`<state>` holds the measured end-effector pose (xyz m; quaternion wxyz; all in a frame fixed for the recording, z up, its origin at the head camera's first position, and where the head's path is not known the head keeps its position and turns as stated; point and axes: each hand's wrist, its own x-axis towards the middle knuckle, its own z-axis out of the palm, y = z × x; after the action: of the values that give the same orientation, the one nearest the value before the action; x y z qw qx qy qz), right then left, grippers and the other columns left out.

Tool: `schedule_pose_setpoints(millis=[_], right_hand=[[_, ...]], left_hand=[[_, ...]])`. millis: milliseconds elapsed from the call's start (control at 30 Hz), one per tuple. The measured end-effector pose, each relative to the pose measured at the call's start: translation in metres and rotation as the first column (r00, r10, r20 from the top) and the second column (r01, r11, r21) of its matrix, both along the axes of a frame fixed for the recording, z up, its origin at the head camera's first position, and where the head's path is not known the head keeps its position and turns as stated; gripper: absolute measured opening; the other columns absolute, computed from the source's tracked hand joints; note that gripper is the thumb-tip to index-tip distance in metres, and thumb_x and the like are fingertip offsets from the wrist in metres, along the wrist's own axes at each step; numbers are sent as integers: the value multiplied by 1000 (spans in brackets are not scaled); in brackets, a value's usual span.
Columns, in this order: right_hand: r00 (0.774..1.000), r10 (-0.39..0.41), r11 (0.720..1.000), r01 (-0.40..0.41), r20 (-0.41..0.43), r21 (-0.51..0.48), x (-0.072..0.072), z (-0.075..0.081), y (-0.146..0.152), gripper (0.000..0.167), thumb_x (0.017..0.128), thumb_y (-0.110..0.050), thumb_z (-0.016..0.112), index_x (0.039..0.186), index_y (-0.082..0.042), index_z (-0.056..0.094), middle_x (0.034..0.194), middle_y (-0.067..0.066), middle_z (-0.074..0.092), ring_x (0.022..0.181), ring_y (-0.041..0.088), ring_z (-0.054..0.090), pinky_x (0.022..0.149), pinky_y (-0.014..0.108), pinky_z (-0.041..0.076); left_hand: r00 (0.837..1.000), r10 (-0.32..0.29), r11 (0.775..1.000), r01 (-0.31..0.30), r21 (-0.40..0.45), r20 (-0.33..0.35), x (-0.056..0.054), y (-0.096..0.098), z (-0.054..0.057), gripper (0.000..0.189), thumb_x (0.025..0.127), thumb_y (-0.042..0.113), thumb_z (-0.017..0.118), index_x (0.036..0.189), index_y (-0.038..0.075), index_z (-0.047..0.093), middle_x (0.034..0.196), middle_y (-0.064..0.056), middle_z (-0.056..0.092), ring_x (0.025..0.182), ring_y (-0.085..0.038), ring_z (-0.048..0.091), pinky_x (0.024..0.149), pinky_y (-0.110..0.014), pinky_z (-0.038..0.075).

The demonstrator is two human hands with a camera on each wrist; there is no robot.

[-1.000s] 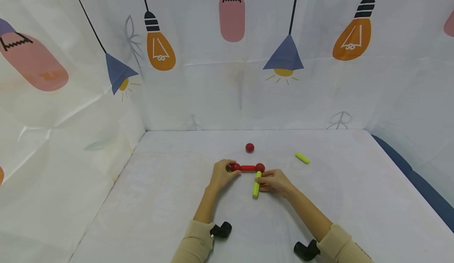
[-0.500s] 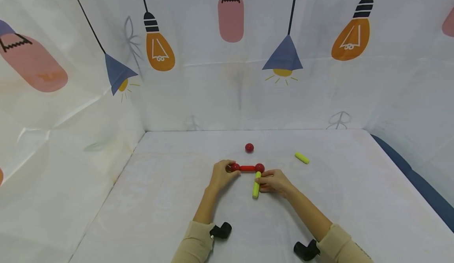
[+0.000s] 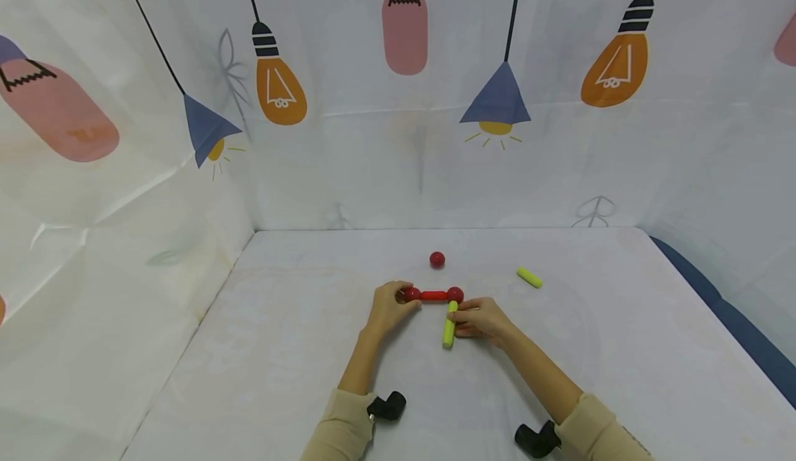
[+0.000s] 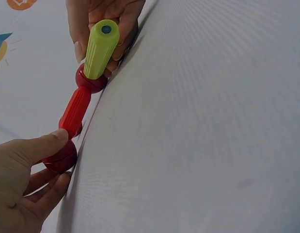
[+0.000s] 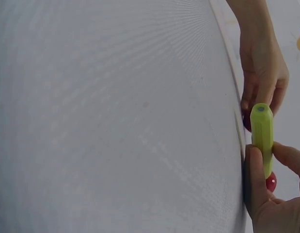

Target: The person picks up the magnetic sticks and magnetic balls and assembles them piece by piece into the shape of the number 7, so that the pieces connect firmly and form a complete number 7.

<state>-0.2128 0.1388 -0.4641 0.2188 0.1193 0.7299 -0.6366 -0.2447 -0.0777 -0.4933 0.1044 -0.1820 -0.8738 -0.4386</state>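
Observation:
A red rod (image 3: pixel 434 296) joins two red balls in a row across the table. My left hand (image 3: pixel 388 309) grips the left ball (image 4: pixel 61 158), thumb on top near the rod's end and fingers beneath it. In my right hand (image 3: pixel 484 321) a yellow-green rod (image 3: pixel 449 326) is pinched between thumb and fingers. Its far end meets the right ball (image 3: pixel 455 294), so the rod points back toward me, roughly square to the red one. In the left wrist view, the rod's near end shows a small dark round spot (image 4: pixel 106 29).
A loose red ball (image 3: pixel 437 260) lies beyond the joined pieces. To the right rests a second yellow-green rod (image 3: pixel 530 277). The white table (image 3: pixel 280 350) ends at a white printed curtain (image 3: pixel 373 171) at the back, with another curtain side at left.

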Motion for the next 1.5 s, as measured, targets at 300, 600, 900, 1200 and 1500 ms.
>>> schedule_pose_setpoints(millis=[300,600,900,1200,1500], right_hand=[[1000,3,1000,-3,4,1,-2,1,0,59,85,-14,71,127,14,41,99,17,65,71,16,66,70,30,56],[1000,-9,1000,9,12,16,-3,-1,0,56,84,-14,71,126,11,44,99,17,64,71,16,66,70,30,55],[1000,-7,1000,7,16,5,-4,-1,0,58,84,-14,72,127,12,43,100,18,64,72,16,66,70,30,56],[1000,6,1000,-6,10,4,-2,0,1,59,84,-15,72,127,13,42,98,16,65,72,16,67,70,31,56],[1000,-1,1000,1,-1,-21,-2,-1,1,57,84,-12,71,126,15,42,97,17,65,72,16,66,70,32,56]], left_hand=[[1000,10,1000,-10,26,-11,4,0,4,37,76,9,78,107,-5,66,97,-15,67,80,-23,65,70,-26,54],[1000,27,1000,-27,8,-8,5,1,5,37,76,9,78,107,-4,66,99,-15,65,80,-23,63,70,-27,53],[974,154,984,-136,117,-163,8,5,6,28,75,8,78,97,-4,65,86,-16,61,75,-25,56,65,-30,48],[998,-53,977,56,204,-21,17,12,15,19,80,10,75,89,-4,66,75,-9,66,66,-15,61,61,-21,50],[977,-182,967,157,200,111,25,23,15,25,81,13,73,97,-6,67,81,-11,69,69,-16,64,63,-20,52]])
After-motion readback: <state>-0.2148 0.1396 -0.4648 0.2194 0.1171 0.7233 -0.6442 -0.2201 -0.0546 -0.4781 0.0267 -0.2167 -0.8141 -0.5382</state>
